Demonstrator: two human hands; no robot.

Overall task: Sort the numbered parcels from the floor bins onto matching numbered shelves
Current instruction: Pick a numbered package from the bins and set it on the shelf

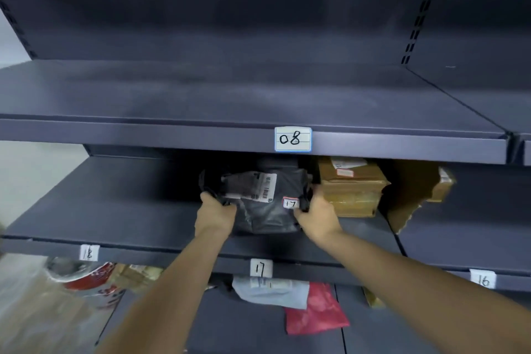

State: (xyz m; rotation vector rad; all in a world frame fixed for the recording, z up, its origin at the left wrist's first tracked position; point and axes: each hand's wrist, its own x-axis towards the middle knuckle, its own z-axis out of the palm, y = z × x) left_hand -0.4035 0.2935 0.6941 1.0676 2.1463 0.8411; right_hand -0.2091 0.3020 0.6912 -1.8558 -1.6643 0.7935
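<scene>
Parcel [264,204], black, tagged 17, held on shelf 17 [138,218], beside brown box [352,187]. Left hand [214,217] and right hand [317,220] clamped on its ends, likely so it is slid deep, tag kept outward.

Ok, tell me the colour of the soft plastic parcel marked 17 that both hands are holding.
Black, with a white shipping label; the soft plastic parcel marked 17 shows in the head view.
</scene>
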